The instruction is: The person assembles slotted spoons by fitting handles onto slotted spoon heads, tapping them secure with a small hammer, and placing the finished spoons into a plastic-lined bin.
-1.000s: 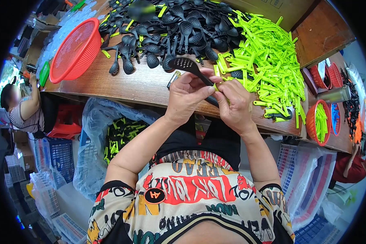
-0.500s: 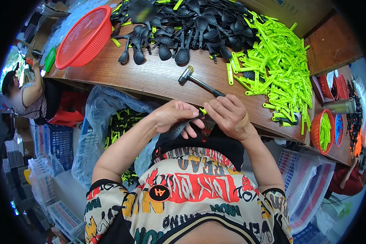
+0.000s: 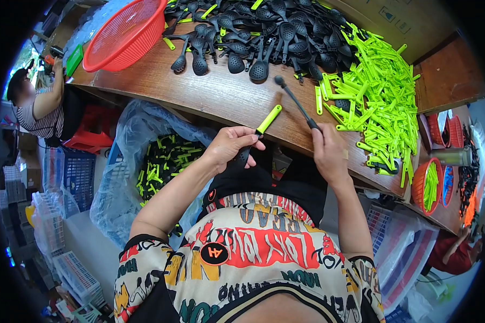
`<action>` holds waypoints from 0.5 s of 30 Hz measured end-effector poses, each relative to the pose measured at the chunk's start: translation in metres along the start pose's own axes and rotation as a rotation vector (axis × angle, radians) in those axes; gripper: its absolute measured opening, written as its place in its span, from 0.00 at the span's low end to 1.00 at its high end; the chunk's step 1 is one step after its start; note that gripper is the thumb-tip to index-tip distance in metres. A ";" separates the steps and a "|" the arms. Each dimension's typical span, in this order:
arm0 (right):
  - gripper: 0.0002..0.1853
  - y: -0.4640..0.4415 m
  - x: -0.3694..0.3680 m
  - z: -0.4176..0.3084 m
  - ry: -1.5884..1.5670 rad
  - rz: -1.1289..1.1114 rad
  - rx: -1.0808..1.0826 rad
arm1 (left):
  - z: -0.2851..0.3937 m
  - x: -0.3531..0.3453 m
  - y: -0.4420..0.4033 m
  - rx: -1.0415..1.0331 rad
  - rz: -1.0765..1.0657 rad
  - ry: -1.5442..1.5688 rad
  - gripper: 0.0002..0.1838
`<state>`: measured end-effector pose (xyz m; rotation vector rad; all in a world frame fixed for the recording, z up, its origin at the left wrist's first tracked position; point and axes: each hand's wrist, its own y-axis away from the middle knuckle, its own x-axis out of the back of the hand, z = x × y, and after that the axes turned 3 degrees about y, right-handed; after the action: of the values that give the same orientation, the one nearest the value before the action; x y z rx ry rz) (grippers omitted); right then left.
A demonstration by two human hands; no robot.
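My left hand (image 3: 230,146) is closed round the neck of a black slotted spoon (image 3: 243,157) just off the table's front edge. The spoon's bright green handle (image 3: 269,119) points up and away over the edge; its bowl is partly hidden by my fingers. My right hand (image 3: 330,153) grips a small hammer (image 3: 297,103) by the end of its dark handle. The hammer is raised at a slant, its head slightly blurred, to the right of the green handle and apart from it.
Black spoon heads (image 3: 258,70) pile at the table's back beside a red basket (image 3: 125,40). Loose green handles (image 3: 380,91) heap on the right. Below left, a plastic-lined crate (image 3: 113,161) holds finished-looking green-and-black pieces (image 3: 167,159). One person (image 3: 40,110) is at far left, another (image 3: 458,255) at far right.
My right hand has left the spoon and lifted the hammer off the table. The green handle now stands out fully from my left hand, pointing up. The camera view has shifted slightly.
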<state>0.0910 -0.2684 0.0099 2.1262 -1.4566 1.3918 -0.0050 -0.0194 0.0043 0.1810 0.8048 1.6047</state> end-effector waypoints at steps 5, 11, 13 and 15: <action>0.10 0.033 0.026 -0.007 -0.424 -0.235 -0.190 | -0.005 -0.003 -0.008 -0.026 0.046 -0.033 0.10; 0.17 0.052 0.021 -0.012 -0.250 -0.148 0.077 | -0.006 0.000 -0.012 -0.038 0.042 -0.064 0.11; 0.19 0.049 0.018 -0.011 -0.142 -0.160 0.153 | -0.007 0.001 -0.012 -0.049 0.025 -0.076 0.11; 0.19 0.042 0.026 -0.017 -0.171 -0.129 0.134 | -0.006 0.002 -0.011 -0.062 0.014 -0.084 0.11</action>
<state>0.0487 -0.2947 0.0260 2.4291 -1.2878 1.3240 0.0007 -0.0196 -0.0072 0.2083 0.6897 1.6227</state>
